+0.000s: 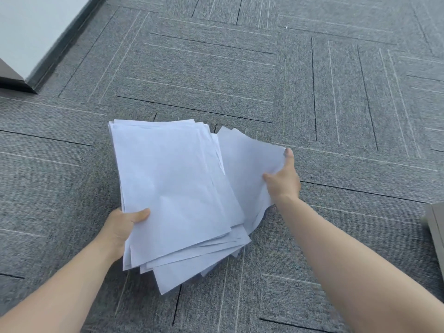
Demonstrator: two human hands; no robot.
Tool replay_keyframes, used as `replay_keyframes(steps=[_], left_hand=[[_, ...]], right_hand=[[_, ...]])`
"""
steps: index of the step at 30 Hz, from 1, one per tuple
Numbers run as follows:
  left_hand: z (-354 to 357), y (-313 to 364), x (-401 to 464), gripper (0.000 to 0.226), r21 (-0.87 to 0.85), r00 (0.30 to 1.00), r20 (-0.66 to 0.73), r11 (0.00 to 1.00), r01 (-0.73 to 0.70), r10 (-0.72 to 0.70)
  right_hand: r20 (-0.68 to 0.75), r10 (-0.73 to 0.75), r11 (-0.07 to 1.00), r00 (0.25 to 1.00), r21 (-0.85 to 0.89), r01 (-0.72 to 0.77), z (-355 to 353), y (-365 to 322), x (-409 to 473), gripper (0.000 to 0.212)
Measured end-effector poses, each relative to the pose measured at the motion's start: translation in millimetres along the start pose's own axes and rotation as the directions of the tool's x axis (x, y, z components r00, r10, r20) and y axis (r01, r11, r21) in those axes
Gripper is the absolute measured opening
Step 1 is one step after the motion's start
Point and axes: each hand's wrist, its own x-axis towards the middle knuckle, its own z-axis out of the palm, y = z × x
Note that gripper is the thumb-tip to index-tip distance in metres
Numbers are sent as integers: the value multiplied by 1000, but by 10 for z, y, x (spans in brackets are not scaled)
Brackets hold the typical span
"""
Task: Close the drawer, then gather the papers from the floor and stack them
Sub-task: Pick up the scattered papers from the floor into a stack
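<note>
- The left hand (125, 227) grips the near left edge of the stack of papers (173, 188), thumb curled over the top sheet and the other fingers hidden beneath.
- The right hand (283, 179) holds the loose sheets (247, 169) that stick out to the right of the stack; its thumb presses onto the upper face of the paper and the fingers curl round the outer edge, one fingertip showing at the far corner.
- Both bare forearms reach in from the bottom corners of the view towards the stack.
- The stack is white, uneven and fanned: corners of lower sheets jut out at its near end, and the top sheet is faintly creased.
- The loose sheets overlap the stack's right edge and are tucked partly under it; they look crumpled along their near edge.
- Whether the stack rests on the carpet (240, 75) or is lifted just above it cannot be told.
- The carpet is grey tile with thin light and dark lines, and it lies all round the stack.
- Well beyond the stack to the far left is a pale wall (31, 27) with a dark skirting strip, and a dark furniture corner (12, 80) at the frame edge.
- To the right of the stack, at the frame's right edge, sits part of a grey cabinet (436, 224).
</note>
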Motion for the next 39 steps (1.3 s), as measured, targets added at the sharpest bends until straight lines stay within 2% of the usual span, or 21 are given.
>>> replay_keyframes(steps=[1,4,8,12,17,23,27,33,37,39], left_hand=[[-33,15,8,28,-6,1000,-7,1000,-2,2],[-138,30,12,19,-23,998,-56,999,-22,21],[-194,25,22,32,-21,992,-120,999,-45,42],[-192,50,74,29,11,987,-145,998,-66,67],[-171,56,96,30,32,985,-149,996,-85,89],[-86,35,27,16,88,999,-16,995,-44,45],[24,34,-26,28,130,996,83,991,14,-25],[219,16,-79,22,188,985,165,982,15,-47],[264,-15,-69,27,191,984,167,981,29,-61],[278,-27,-55,34,151,983,174,988,30,-57]], right_hand=[[7,-19,999,1000,-26,19,-69,12,60,80],[61,-61,998,996,-30,63,-348,59,279,40],[143,-127,991,981,64,119,-777,18,472,28],[269,-171,984,948,104,148,-1093,-113,614,32],[436,-232,973,870,117,200,-1389,-364,650,37],[595,-279,959,754,211,189,-1551,-629,647,51],[680,-309,943,665,308,124,-1479,-666,676,62],[648,-285,950,707,287,120,-902,-546,535,61],[578,-290,954,763,238,182,-479,-534,326,64],[533,-298,954,792,197,226,-308,-544,253,57]])
